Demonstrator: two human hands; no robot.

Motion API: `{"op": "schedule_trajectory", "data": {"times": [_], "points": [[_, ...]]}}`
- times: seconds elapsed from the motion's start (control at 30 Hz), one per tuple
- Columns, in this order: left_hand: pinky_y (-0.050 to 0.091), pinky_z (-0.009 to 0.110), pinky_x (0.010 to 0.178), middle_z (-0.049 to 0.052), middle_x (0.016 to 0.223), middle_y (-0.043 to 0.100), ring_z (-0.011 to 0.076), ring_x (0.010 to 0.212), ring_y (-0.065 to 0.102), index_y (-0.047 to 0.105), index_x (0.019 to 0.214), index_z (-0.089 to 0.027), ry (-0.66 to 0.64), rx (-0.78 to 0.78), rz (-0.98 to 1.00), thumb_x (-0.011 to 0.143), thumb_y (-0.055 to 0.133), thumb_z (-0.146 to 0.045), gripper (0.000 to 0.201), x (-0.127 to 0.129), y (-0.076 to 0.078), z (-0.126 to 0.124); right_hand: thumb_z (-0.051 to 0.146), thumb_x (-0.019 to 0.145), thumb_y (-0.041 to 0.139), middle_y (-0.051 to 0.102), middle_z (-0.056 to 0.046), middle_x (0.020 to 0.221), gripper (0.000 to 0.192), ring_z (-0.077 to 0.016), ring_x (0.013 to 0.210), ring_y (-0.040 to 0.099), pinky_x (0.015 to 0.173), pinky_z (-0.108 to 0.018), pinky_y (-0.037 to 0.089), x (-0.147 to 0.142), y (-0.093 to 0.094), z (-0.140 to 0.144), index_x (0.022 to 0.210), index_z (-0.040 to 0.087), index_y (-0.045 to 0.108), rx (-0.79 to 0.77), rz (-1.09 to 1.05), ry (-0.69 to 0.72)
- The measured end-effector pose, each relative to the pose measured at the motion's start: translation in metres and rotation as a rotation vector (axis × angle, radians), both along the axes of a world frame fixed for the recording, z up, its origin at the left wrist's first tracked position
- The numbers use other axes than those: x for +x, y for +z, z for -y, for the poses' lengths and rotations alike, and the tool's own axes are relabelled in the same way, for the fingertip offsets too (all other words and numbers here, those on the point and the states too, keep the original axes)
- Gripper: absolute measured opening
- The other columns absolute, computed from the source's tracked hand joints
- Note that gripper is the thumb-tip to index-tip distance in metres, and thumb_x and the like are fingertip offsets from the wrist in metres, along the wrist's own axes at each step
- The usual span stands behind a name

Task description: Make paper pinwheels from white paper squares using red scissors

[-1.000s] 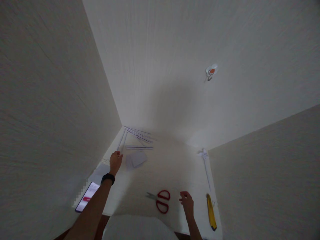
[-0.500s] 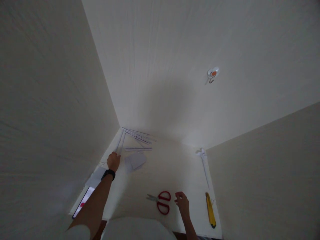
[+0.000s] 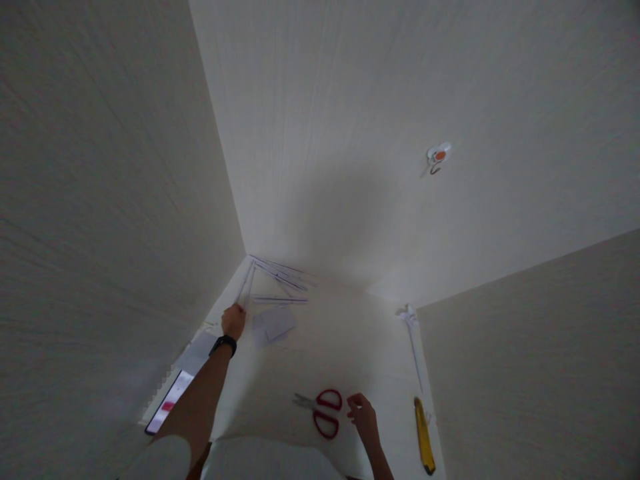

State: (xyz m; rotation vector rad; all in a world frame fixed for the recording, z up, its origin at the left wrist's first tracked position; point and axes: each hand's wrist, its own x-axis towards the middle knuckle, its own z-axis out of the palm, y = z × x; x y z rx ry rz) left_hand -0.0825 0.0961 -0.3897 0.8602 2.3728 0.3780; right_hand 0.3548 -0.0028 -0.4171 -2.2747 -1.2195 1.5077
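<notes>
Paper strips (image 3: 246,288) at left hand (image 3: 233,320); scissors (image 3: 323,410) beside right hand (image 3: 362,417).

No text, label, brand or number can be read anywhere. The phone (image 3: 167,402) lying on the counter (image 3: 350,340) near the left forearm has a lit screen with a pinkish-red band across it and pale rows above, but the picture is too small and blurred for any letters to be made out. The yellow utility knife (image 3: 424,435) and the red-handled scissors (image 3: 320,411) show no legible marking. The wall hook (image 3: 438,157) carries an orange dot, without writing.
</notes>
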Motion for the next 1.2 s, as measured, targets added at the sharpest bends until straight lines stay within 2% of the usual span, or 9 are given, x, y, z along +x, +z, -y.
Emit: {"op": "schedule_trajectory", "data": {"times": [0.17, 0.3, 0.53, 0.6, 0.7, 0.83, 0.97, 1.03, 1.2], "points": [[0.056, 0.046, 0.086, 0.01, 0.125, 0.062, 0.0247, 0.105, 0.064, 0.058, 0.124, -0.017, 0.022, -0.017, 0.051, 0.092, 0.062, -0.032, 0.036, 0.004, -0.002, 0.015, 0.032, 0.094, 0.061, 0.066, -0.008, 0.116, 0.028, -0.0213, 0.095, 0.067, 0.08, -0.039, 0.058, -0.003, 0.001, -0.001, 0.117, 0.017, 0.062, -0.017, 0.002, 0.05], [0.056, 0.045, 0.086, 0.01, 0.125, 0.062, 0.0249, 0.106, 0.064, 0.058, 0.124, -0.018, 0.015, -0.008, 0.112, 0.092, 0.062, -0.032, 0.035, 0.013, -0.001, 0.04, 0.032, 0.095, 0.06, 0.065, -0.008, 0.119, 0.028, -0.022, 0.098, 0.066, 0.082, -0.04, 0.058, -0.014, 0.007, -0.007, 0.118, 0.017, 0.062, 0.002, -0.018, 0.092], [0.056, 0.042, 0.086, 0.009, 0.124, 0.063, 0.0237, 0.104, 0.065, 0.061, 0.12, -0.02, -0.071, 0.145, 0.267, 0.093, 0.061, -0.033, 0.03, 0.053, 0.016, 0.081, 0.032, 0.095, 0.06, 0.065, -0.008, 0.118, 0.027, -0.0216, 0.097, 0.066, 0.082, -0.04, 0.058, -0.058, 0.033, -0.035, 0.118, 0.017, 0.062, 0.115, -0.154, 0.188], [0.057, 0.044, 0.084, 0.01, 0.122, 0.063, 0.0235, 0.101, 0.065, 0.059, 0.122, -0.017, -0.116, 0.221, 0.314, 0.093, 0.061, -0.033, 0.034, 0.071, 0.027, 0.087, 0.032, 0.095, 0.06, 0.066, -0.008, 0.115, 0.028, -0.0206, 0.094, 0.067, 0.08, -0.04, 0.058, -0.074, 0.049, -0.045, 0.118, 0.016, 0.061, 0.183, -0.231, 0.222], [0.057, 0.044, 0.083, 0.009, 0.119, 0.064, 0.0227, 0.099, 0.066, 0.06, 0.121, -0.016, -0.191, 0.349, 0.366, 0.093, 0.061, -0.033, 0.032, 0.1, 0.05, 0.094, 0.033, 0.096, 0.059, 0.067, -0.006, 0.106, 0.024, -0.018, 0.086, 0.067, 0.075, -0.037, 0.058, -0.095, 0.086, -0.06, 0.112, 0.015, 0.063, 0.326, -0.357, 0.259], [0.057, 0.041, 0.081, 0.007, 0.111, 0.067, 0.0206, 0.093, 0.067, 0.063, 0.113, -0.016, -0.33, 0.531, 0.41, 0.093, 0.061, -0.033, 0.027, 0.134, 0.092, 0.098, 0.031, 0.094, 0.06, 0.069, -0.004, 0.098, 0.018, -0.0148, 0.076, 0.066, 0.071, -0.032, 0.056, -0.111, 0.149, -0.074, 0.102, 0.015, 0.064, 0.546, -0.504, 0.271], [0.056, 0.038, 0.078, 0.003, 0.092, 0.068, 0.017, 0.082, 0.066, 0.065, 0.094, -0.015, -0.45, 0.663, 0.426, 0.092, 0.062, -0.029, 0.014, 0.157, 0.135, 0.092, 0.025, 0.085, 0.064, 0.067, 0.001, 0.081, 0.013, -0.0141, 0.071, 0.063, 0.069, -0.027, 0.051, -0.114, 0.206, -0.08, 0.097, 0.021, 0.066, 0.684, -0.588, 0.261], [0.055, 0.035, 0.076, 0.001, 0.084, 0.068, 0.0164, 0.079, 0.065, 0.065, 0.087, -0.016, -0.478, 0.71, 0.426, 0.088, 0.063, -0.018, 0.003, 0.165, 0.151, 0.088, 0.024, 0.082, 0.064, 0.064, 0.002, 0.074, 0.008, -0.0142, 0.068, 0.061, 0.068, -0.027, 0.049, -0.114, 0.223, -0.08, 0.09, 0.021, 0.064, 0.73, -0.603, 0.238], [0.053, 0.028, 0.07, 0.0, 0.077, 0.069, 0.0155, 0.072, 0.065, 0.066, 0.08, -0.02, -0.519, 0.764, 0.456, 0.079, 0.061, -0.007, 0.014, 0.172, 0.175, 0.083, 0.024, 0.082, 0.062, 0.06, 0.002, 0.072, 0.004, -0.0137, 0.065, 0.058, 0.064, -0.026, 0.047, -0.111, 0.234, -0.075, 0.081, 0.021, 0.059, 0.771, -0.621, 0.173]]}}
